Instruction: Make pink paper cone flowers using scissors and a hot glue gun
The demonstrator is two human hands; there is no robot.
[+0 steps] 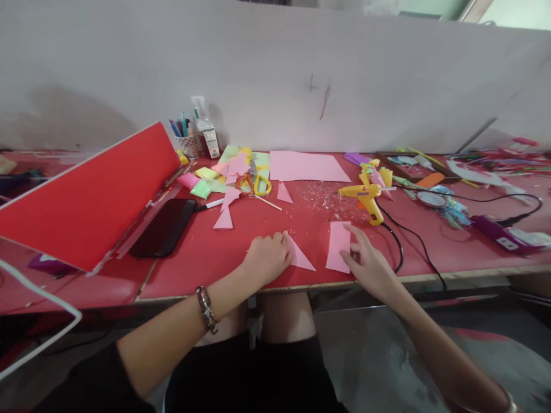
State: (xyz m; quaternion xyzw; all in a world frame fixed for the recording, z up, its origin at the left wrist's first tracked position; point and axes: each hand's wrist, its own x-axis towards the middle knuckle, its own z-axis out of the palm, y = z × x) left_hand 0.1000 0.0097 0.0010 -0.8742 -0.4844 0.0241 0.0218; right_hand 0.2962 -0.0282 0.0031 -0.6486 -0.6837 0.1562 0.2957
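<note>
Near one glue gun (365,198), left hand (269,258) sat curled against one pink triangle (302,259), grip unclear; right hand (370,267) lay spread on one pink rectangle (338,245).

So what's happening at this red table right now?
A person sits at a red table strewn with paper scraps. Their left hand rests curled at the corner of a pink paper triangle, while the right hand lays open fingers on a pink paper rectangle. Both pieces lie flat near the front edge. A yellow glue gun and scissors lie farther back, untouched.
</note>
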